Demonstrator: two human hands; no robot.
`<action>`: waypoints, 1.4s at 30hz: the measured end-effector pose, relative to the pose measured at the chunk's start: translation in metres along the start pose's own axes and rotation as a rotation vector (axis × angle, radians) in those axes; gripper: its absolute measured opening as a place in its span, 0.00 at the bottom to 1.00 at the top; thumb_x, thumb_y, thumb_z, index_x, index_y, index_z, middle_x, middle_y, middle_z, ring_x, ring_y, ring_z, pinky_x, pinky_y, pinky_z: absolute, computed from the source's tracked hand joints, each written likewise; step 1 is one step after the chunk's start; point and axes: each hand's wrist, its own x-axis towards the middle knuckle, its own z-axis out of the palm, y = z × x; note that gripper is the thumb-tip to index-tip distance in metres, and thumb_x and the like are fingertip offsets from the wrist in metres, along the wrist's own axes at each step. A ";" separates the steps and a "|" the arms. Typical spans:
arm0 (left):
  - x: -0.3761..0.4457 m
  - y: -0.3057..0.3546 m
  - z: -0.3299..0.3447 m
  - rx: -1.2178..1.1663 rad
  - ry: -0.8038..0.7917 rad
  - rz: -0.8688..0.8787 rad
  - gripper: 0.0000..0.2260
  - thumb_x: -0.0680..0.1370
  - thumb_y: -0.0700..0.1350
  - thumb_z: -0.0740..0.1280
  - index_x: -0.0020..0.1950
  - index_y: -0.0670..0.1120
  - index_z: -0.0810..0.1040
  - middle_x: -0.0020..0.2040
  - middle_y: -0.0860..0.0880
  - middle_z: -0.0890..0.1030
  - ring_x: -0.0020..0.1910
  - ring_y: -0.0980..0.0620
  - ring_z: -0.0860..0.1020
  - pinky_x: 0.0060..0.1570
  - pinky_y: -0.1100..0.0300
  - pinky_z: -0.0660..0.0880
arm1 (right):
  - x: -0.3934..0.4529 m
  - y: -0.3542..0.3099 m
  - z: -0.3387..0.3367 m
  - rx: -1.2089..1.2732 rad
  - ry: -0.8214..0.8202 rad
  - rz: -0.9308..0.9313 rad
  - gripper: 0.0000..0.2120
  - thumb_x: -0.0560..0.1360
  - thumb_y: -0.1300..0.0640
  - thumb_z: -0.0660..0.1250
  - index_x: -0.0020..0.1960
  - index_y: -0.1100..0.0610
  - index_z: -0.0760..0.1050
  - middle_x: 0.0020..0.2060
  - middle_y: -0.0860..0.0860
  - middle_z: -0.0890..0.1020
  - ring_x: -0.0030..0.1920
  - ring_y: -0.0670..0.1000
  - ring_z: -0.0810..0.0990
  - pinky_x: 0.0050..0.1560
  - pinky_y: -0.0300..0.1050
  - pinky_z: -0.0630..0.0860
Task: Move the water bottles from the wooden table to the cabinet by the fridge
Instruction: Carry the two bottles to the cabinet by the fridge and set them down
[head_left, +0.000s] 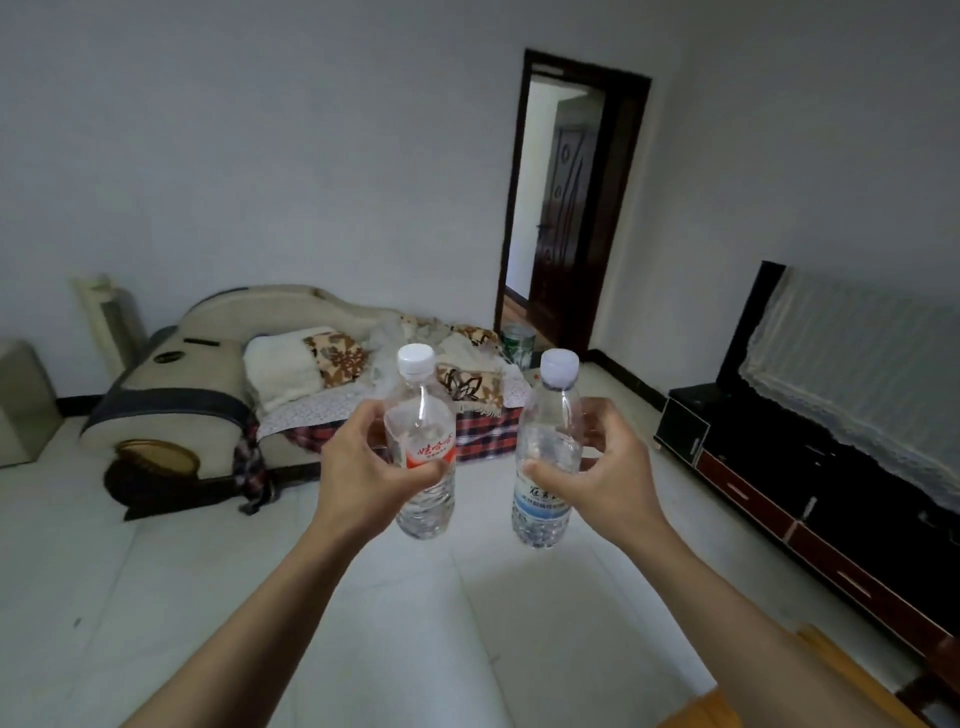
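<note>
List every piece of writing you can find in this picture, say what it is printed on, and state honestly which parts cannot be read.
"娃哈哈": red script on the red-labelled bottle held in the left hand; the small print under it is blurred.
Dark characters on the blue-labelled bottle held in the right hand: partly hidden by the thumb and too blurred to read.
No other writing shows.

floor: pale glossy tiled floor (395, 623)
on it: cream upholstered sofa (208, 374) — black low TV cabinet (810, 467)
</note>
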 end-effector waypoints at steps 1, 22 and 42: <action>-0.001 -0.008 -0.012 0.014 0.024 -0.010 0.28 0.60 0.44 0.84 0.55 0.54 0.77 0.48 0.56 0.84 0.45 0.59 0.83 0.49 0.53 0.83 | 0.003 -0.004 0.013 0.003 -0.016 -0.009 0.28 0.61 0.50 0.82 0.56 0.47 0.73 0.49 0.44 0.81 0.49 0.45 0.82 0.47 0.45 0.83; 0.087 -0.074 -0.128 0.296 0.373 -0.147 0.26 0.60 0.45 0.84 0.53 0.49 0.77 0.47 0.55 0.82 0.45 0.62 0.80 0.42 0.66 0.78 | 0.139 -0.010 0.218 0.306 -0.351 -0.170 0.30 0.57 0.46 0.81 0.54 0.45 0.72 0.50 0.46 0.80 0.51 0.49 0.82 0.50 0.55 0.82; 0.151 -0.165 -0.275 0.371 0.640 -0.244 0.27 0.60 0.49 0.84 0.55 0.50 0.77 0.51 0.55 0.81 0.51 0.58 0.79 0.50 0.59 0.80 | 0.220 -0.078 0.436 0.401 -0.605 -0.348 0.27 0.61 0.53 0.83 0.55 0.46 0.73 0.48 0.45 0.80 0.50 0.45 0.80 0.45 0.42 0.81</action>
